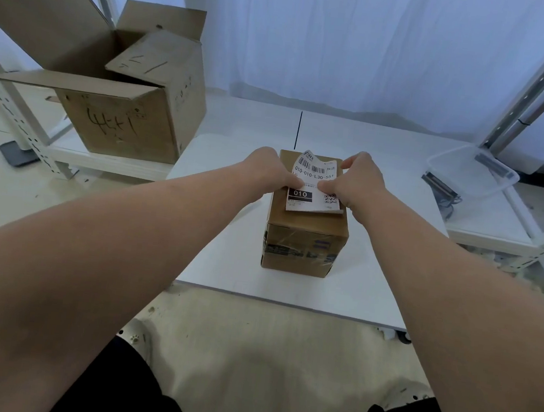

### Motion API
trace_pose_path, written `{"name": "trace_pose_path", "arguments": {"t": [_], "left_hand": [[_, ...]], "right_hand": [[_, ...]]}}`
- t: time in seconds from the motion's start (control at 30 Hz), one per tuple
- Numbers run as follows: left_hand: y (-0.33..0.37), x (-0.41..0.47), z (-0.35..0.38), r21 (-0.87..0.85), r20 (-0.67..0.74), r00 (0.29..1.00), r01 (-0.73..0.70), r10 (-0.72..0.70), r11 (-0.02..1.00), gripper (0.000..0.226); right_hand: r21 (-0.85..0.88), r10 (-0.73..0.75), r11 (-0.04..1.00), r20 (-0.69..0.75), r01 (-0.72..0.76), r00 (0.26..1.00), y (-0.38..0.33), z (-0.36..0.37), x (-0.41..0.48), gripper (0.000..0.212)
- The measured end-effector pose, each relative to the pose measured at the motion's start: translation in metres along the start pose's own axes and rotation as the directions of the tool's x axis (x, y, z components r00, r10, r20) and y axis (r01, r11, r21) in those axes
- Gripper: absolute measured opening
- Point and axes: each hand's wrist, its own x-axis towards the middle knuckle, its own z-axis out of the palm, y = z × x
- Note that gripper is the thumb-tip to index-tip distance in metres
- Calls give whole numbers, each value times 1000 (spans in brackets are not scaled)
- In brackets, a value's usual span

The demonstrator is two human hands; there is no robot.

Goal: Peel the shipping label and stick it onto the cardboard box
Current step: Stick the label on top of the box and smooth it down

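The label [313, 190], judged thin, light and floppy, is pinched at both sides by the left hand [272, 172] and right hand [363, 182] atop the box [303, 243], far edge curled; its edges seem the safest hold.

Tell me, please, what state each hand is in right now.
The left hand pinches the shipping label atop the cardboard box.
The right hand pinches the shipping label too.

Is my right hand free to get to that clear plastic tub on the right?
Probably yes: only bare tabletop lies between the right hand and the clear tub. But its fingers hold the shipping label on the cardboard box, so it must let go first.
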Motion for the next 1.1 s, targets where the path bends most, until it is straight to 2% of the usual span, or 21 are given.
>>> {"name": "trace_pose_path", "arguments": {"t": [0.27, 0.43, 0.53, 0.67, 0.77, 0.9, 1.03, 1.1], "left_hand": [[8, -8, -5, -26, 35, 999, 42, -42, 999, 43], [13, -10, -13, -73, 26, 999, 49, -47, 996, 32], [12, -10, -14, -70, 27, 998, 51, -49, 996, 33], [9, -7, -12, -54, 43, 998, 58, -55, 997, 51], [7, -5, -10, -48, 32, 998, 57, -55, 997, 50], [6, -3, -8, -21, 15, 999, 45, -45, 999, 33], [6, -2, -6, -15, 11, 999, 48, -48, 999, 49], [5, -1, -6, -14, 8, 998, 60, -59, 998, 50]], "right_hand": [[94, 33, 995, 50, -37, 998, -1, -2, 0, 58], [186, 20, 982, 63, -32, 998, -4, -3, -1, 39], [191, 27, 981, 61, -38, 998, -3, -1, 0, 43], [156, 31, 987, 70, -41, 997, -2, 2, 3, 58], [113, 28, 993, 62, -35, 998, -2, 4, 5, 62], [112, 29, 993, 44, -34, 999, -1, 5, 5, 62], [86, 27, 996, 37, -30, 999, 0, 6, 6, 64], [70, 22, 997, 35, -25, 999, 0, 6, 6, 64]]}}
